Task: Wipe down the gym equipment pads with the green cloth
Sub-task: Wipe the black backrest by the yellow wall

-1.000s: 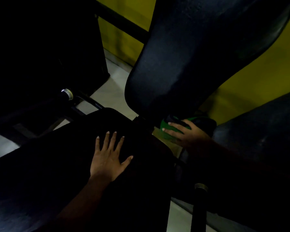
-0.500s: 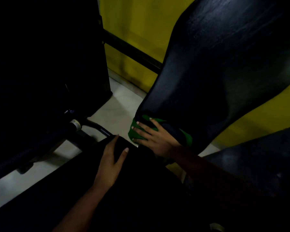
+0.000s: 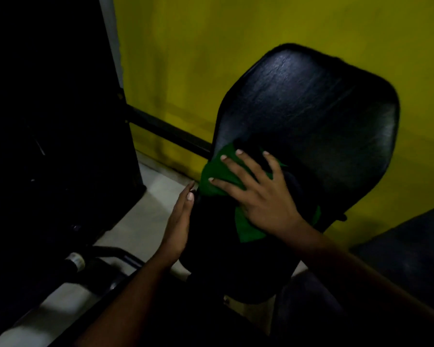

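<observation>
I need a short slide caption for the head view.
Right hand presses a green cloth on the black vinyl backrest pad; left hand beside its edge.

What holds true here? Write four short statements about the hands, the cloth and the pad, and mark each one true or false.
1. The right hand presses the green cloth against the black pad. True.
2. The left hand holds the cloth. False: it holds nothing, and its straight fingers lie along the pad's left edge.
3. The wall behind the pad is yellow. True.
4. The right hand is curled into a fist. False: its fingers are spread straight over the cloth.
</observation>
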Demonstrator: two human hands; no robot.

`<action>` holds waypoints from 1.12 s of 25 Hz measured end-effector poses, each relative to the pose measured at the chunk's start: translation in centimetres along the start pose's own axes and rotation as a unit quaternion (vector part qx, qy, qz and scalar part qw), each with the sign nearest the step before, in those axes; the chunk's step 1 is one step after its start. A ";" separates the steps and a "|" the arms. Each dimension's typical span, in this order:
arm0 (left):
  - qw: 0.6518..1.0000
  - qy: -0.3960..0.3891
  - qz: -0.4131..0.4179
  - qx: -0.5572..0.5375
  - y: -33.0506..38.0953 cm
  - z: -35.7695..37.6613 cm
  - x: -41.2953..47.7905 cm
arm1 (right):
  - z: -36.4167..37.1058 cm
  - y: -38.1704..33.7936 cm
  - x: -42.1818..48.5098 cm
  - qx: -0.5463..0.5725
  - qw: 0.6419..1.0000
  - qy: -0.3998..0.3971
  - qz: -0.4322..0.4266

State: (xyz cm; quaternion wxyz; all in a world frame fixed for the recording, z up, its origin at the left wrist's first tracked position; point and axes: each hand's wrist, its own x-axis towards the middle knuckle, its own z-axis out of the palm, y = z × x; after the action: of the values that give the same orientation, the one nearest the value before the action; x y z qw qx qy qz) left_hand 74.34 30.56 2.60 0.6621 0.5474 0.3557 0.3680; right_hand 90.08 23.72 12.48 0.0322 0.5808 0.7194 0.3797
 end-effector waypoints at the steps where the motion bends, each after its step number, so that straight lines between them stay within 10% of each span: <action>1: 1.000 -0.006 0.003 0.007 0.0 0.3 0.3 | -0.6 1.3 -0.6 -0.014 0.999 0.000 0.032; 4: 1.000 0.006 0.007 0.023 -0.5 0.9 0.1 | -0.7 0.5 -3.1 -0.015 0.994 0.005 0.106; 12: 0.998 0.000 0.028 0.050 -0.4 1.0 -0.2 | 1.8 -5.0 -9.9 -0.037 0.992 -0.066 -0.101; 23: 0.998 -0.009 0.035 0.051 4.2 2.1 0.4 | -3.6 9.2 -0.9 -0.042 0.995 -0.002 0.092; 28: 0.999 0.004 0.045 -0.017 4.3 3.2 1.8 | -0.6 2.2 -0.2 -0.042 0.996 -0.041 -0.068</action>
State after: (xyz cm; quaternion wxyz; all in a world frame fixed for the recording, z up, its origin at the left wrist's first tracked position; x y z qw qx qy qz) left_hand 77.59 31.21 7.25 0.6527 0.5499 0.3272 0.4055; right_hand 91.62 23.29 14.09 0.1116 0.5440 0.7384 0.3826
